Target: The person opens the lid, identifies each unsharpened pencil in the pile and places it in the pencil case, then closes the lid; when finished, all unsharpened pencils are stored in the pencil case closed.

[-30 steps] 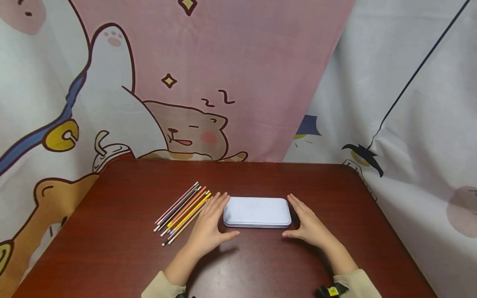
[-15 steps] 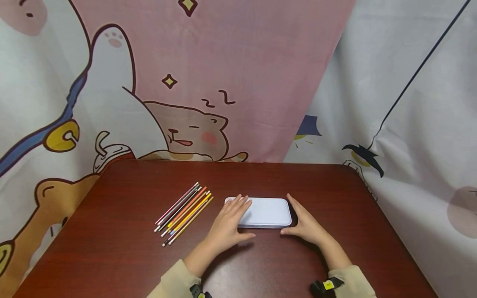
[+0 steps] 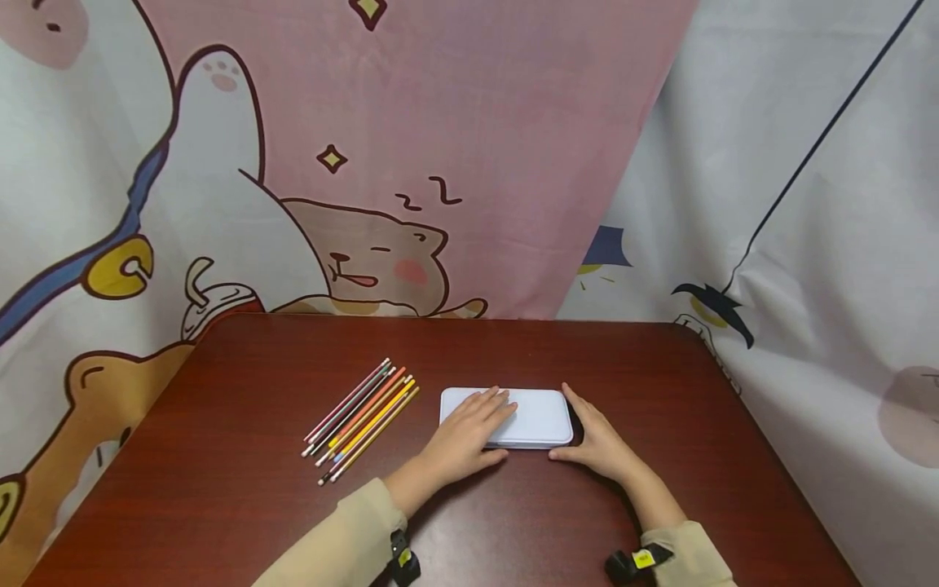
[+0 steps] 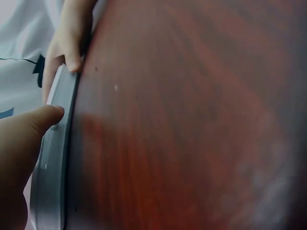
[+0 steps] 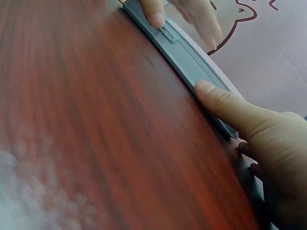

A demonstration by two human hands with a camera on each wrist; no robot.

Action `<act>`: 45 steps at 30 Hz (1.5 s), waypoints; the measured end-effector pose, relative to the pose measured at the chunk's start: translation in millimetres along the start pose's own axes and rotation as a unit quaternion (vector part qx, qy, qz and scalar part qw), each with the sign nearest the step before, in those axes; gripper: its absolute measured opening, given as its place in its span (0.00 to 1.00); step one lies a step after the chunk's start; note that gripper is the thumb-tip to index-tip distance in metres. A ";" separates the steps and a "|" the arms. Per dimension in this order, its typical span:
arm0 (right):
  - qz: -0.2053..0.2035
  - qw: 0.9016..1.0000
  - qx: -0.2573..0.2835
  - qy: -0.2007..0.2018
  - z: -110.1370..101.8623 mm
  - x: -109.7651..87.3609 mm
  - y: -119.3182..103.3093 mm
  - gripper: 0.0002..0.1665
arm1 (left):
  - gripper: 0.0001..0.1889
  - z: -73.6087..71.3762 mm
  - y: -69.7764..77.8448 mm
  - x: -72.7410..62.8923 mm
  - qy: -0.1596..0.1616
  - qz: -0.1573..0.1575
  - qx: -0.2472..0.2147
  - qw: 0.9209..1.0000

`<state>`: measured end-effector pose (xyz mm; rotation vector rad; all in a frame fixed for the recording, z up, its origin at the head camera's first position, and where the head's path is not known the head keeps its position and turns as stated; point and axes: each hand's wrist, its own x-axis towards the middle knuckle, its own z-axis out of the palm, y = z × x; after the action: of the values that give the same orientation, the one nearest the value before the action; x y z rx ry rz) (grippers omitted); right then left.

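Observation:
A flat white pencil case [image 3: 541, 416] with rounded corners lies closed on the brown table. My left hand [image 3: 465, 432] spreads its straight fingers over the lid's left half, its thumb close to the front edge. In the right wrist view that thumb is right at a small latch [image 5: 168, 33] on the case's grey front side. The right hand [image 3: 600, 440] holds the case's right end, thumb against the front side and fingers reaching round the end toward the back. Part of the lid is hidden under my left hand.
Several pencils [image 3: 363, 420], red, black, orange and yellow among them, lie side by side slantwise left of the case. Behind the table [image 3: 220, 489] hangs a pink and white cartoon curtain [image 3: 513, 163]. Each wrist carries a black strap [image 3: 637, 562].
My left hand has moved right from beside the pencils, across the case's left end and onto its lid. The right hand has shifted slightly left; the case and pencils have stayed in place.

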<state>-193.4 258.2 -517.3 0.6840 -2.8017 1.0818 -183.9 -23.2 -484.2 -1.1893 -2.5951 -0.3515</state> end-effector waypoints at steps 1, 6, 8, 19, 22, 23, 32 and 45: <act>0.000 1.000 -0.002 0.001 0.1 0.0 0.0 0.68 | 0.36 0.7 -0.8 1.2 -0.004 0.007 0.006 1.000; -0.001 1.000 -0.003 0.006 0.0 0.1 -0.2 0.67 | 0.31 4.3 -3.4 6.0 -0.018 0.039 0.042 0.998; 0.000 1.000 -0.003 0.007 0.0 0.0 0.0 0.67 | 0.28 6.5 -3.1 7.2 -0.023 0.052 0.065 0.996; 0.009 1.000 -0.006 0.007 -0.8 -2.1 1.2 0.66 | 0.21 14.1 4.5 11.2 -0.047 0.138 0.278 0.950; 0.009 1.000 -0.007 0.006 -0.8 -2.1 1.1 0.66 | 0.22 15.6 6.2 11.0 -0.054 0.146 0.306 0.939; 0.009 1.000 -0.007 0.006 -0.8 -2.0 1.3 0.65 | 0.22 16.0 7.0 10.9 -0.053 0.148 0.313 0.937; 0.006 1.000 -0.008 0.008 0.2 -1.7 2.2 0.62 | 0.25 19.1 15.4 8.1 -0.024 0.166 0.390 0.905; 0.002 1.000 0.004 0.010 1.3 0.7 2.5 0.60 | 0.30 20.2 28.8 7.9 -0.039 0.137 0.413 0.900</act>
<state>-195.0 258.8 -519.7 0.6659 -2.7847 1.0939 -169.6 7.2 -497.3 -1.1899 -2.1650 0.7920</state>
